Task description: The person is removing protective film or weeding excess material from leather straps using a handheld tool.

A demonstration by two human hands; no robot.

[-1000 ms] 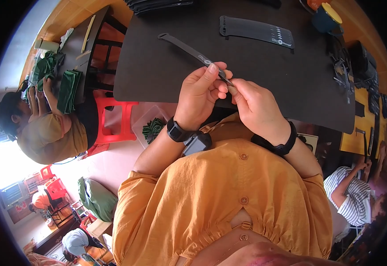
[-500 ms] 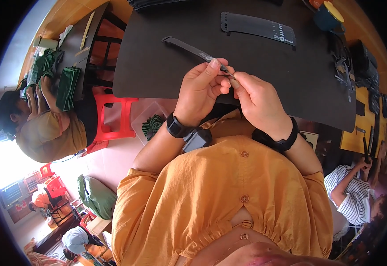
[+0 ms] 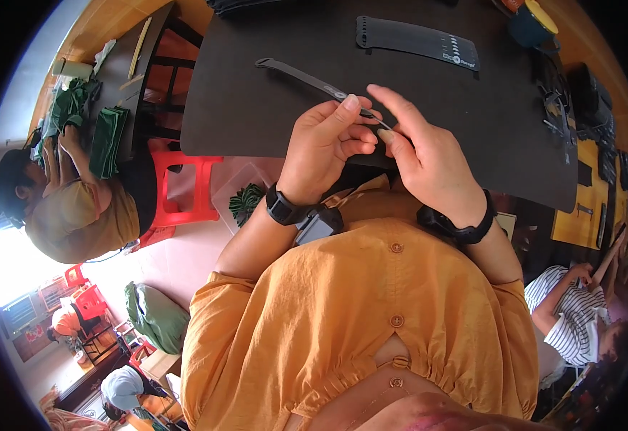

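A narrow dark grey strap [image 3: 296, 74] with a looped slot at its far end slants over the table. My left hand [image 3: 332, 133] pinches it between thumb and fingers near its close end, where pale print shows. Just right of that, my right hand [image 3: 429, 154] has its index finger stretched out, apart from the thumb. The thumb tip is at the strap's close end; whether it presses on the strap I cannot tell. Farther off lies a flat dark grey sheet of straps [image 3: 414, 42], with holes along its left edge and white marks at its right.
The dark table [image 3: 256, 122] spans the space ahead. A dark mug [image 3: 533, 27] with a yellow inside stands at the far right, near black tangled items [image 3: 558, 115]. A red stool [image 3: 188, 183] is at the left, by a co-worker handling green cloth [image 3: 109, 140].
My right index finger has lifted and straightened away from the thumb, and that hand has shifted slightly right. My left hand keeps its pinch on the strap.
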